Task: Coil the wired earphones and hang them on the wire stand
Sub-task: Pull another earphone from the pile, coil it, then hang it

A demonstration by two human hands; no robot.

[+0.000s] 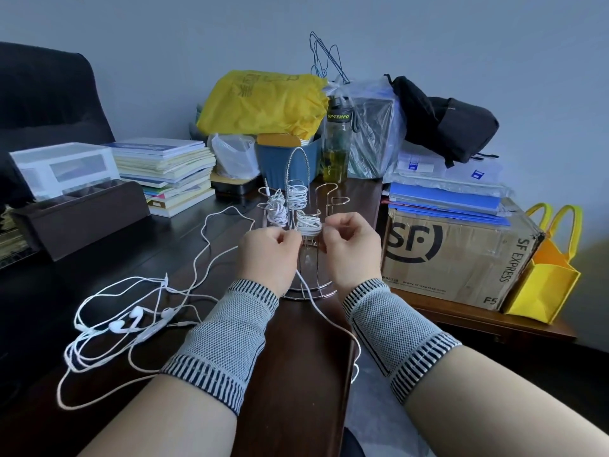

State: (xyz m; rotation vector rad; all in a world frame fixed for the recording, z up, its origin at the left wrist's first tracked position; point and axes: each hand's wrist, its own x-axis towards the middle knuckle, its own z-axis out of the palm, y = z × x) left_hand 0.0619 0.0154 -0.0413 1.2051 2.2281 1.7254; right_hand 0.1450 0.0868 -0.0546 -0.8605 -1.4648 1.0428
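Both the left hand (268, 252) and right hand (351, 245) pinch a white earphone cable (321, 316) before the wire stand (298, 179).

Cardboard box (458, 255) beside yellow bag (543, 278).

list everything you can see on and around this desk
wire stand: 1, silver, desk centre
coiled earphones: 3, white, on stand
loose earphones: tangle, white, desk left
books: 1 stack, back left
bottle: 1, clear green, behind stand
cardboard box: 1, brown, right
tote bag: 1, yellow, far right
backpack: 1, black, back right
left hand: pinching cord at stand
right hand: pinching cord at stand
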